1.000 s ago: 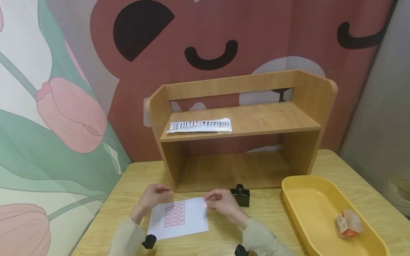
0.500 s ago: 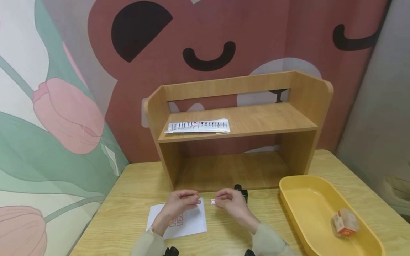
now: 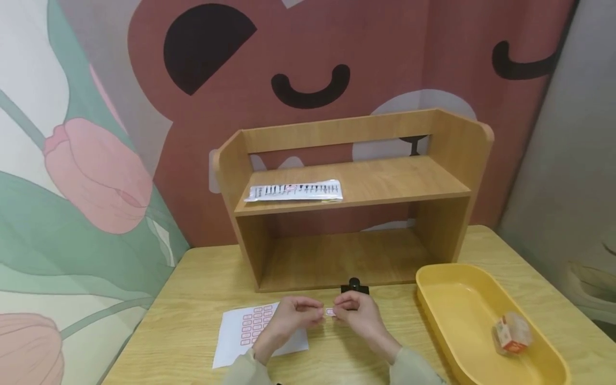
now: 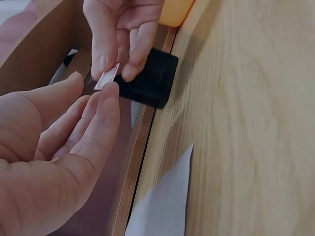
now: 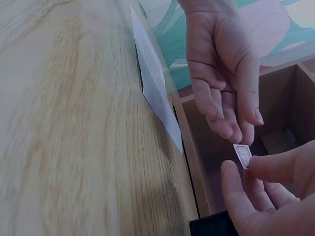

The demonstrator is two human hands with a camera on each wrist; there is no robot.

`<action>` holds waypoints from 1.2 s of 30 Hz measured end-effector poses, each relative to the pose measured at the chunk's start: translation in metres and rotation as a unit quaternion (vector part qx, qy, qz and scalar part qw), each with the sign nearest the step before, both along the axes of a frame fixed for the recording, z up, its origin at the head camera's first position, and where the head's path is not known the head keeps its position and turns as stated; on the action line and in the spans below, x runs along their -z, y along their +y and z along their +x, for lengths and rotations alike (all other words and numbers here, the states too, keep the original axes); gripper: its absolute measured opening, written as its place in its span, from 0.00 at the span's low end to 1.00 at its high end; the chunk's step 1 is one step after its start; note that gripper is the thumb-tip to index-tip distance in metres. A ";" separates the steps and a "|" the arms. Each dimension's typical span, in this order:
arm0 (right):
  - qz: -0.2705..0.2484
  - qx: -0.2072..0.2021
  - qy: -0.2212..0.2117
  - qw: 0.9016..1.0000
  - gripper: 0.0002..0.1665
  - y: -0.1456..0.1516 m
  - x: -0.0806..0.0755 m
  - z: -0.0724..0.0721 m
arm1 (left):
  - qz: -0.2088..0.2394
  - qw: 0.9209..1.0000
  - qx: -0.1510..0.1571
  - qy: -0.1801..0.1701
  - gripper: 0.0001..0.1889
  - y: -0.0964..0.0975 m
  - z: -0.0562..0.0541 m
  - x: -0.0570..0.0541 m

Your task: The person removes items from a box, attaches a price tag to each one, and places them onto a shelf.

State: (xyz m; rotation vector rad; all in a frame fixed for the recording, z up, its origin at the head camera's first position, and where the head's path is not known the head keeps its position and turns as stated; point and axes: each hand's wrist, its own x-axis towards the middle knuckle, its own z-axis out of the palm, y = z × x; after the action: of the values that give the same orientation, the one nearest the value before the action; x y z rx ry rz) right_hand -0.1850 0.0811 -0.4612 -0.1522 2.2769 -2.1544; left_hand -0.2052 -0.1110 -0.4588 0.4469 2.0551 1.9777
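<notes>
Between my hands is a small white label (image 3: 329, 312) with a red printed border. My right hand (image 3: 361, 316) pinches it between thumb and fingers. My left hand (image 3: 293, 322) has its fingertips right at the label's other end, with the thumb held apart, as the left wrist view shows around the label (image 4: 107, 77). In the right wrist view, the label (image 5: 242, 156) sticks out from the right thumb towards the left fingertips. A white sheet (image 3: 226, 342) printed with rows of red-bordered rectangles lies on the table under the left forearm, which hides part of it.
A wooden two-tier shelf (image 3: 356, 206) stands behind the hands, with a flat printed packet (image 3: 294, 191) on its upper board. By its base is a black block with a round knob (image 3: 354, 284). On the right, a yellow tray (image 3: 435, 315) contains a clear package (image 3: 513, 333).
My left hand has moved right from the sheet to meet the right hand. The label, pinched in my right hand, has come away from above the sheet's right edge.
</notes>
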 end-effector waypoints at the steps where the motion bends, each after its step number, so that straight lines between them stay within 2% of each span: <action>1: 0.002 0.005 0.000 1.000 0.12 0.001 0.001 0.000 | 0.002 1.000 0.003 0.001 0.16 0.003 0.000 0.000; 9: 0.031 0.058 0.002 0.998 0.11 0.011 0.003 0.003 | 0.002 1.000 0.011 -0.005 0.13 0.022 -0.001 0.002; 14: 0.009 0.067 0.003 0.998 0.10 0.015 0.005 0.002 | -0.003 1.000 -0.013 -0.001 0.14 0.031 -0.004 0.006; 20: -0.009 0.077 -0.004 0.997 0.10 0.021 0.006 0.003 | -0.018 1.000 -0.015 0.003 0.11 0.042 -0.007 0.010; 28: -0.018 0.086 -0.009 0.996 0.11 0.029 0.007 0.004 | -0.042 0.999 -0.020 0.019 0.08 0.056 -0.009 0.010; 36: 0.011 0.112 -0.006 0.994 0.12 0.038 0.008 0.004 | -0.051 0.997 -0.025 0.050 0.04 0.067 -0.009 0.013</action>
State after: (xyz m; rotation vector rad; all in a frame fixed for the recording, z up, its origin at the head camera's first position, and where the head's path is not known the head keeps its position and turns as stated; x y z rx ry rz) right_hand -0.1810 0.1195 -0.4691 0.1228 2.4159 -2.2197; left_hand -0.2144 -0.0438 -0.4721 0.4879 2.2373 1.9030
